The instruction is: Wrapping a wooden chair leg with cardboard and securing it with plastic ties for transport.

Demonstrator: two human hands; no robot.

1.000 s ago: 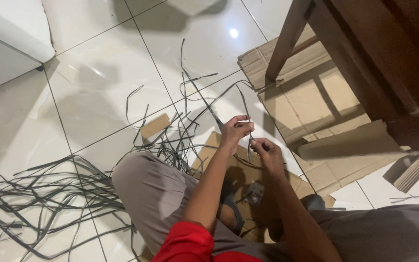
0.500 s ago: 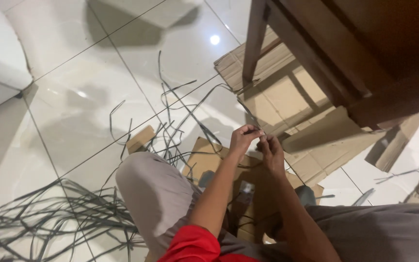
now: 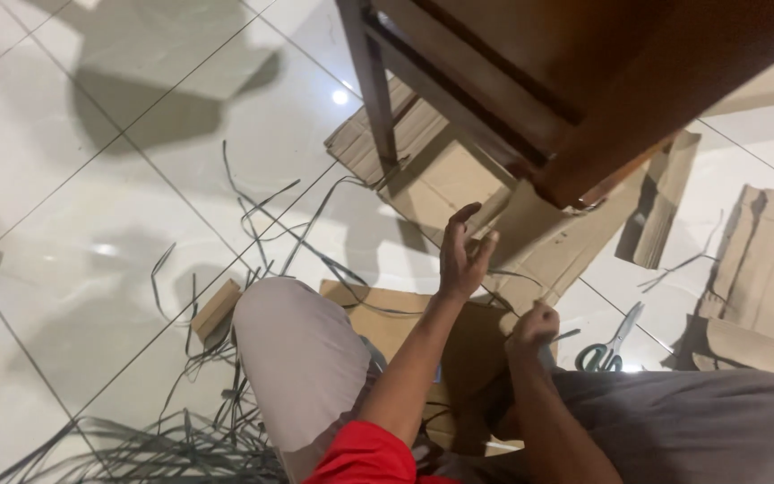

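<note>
— Strips (image 3: 253,215) lie loose across the floor (image 3: 91,161) by the knee; none looks bundled.
— And the hands?
— Left hand (image 3: 461,255) is spread, holding nothing, above the cardboard (image 3: 378,309). Right hand (image 3: 535,324) is clenched, seemingly pinching a thin strip; scissors (image 3: 609,345) lie beside it.

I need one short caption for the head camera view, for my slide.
Seated person's left hand open above cardboard, right hand fisted near scissors.

White tiled floor (image 3: 91,161), flattened cardboard sheets (image 3: 441,179), grey strips (image 3: 181,439), green-handled scissors (image 3: 609,345)
</note>
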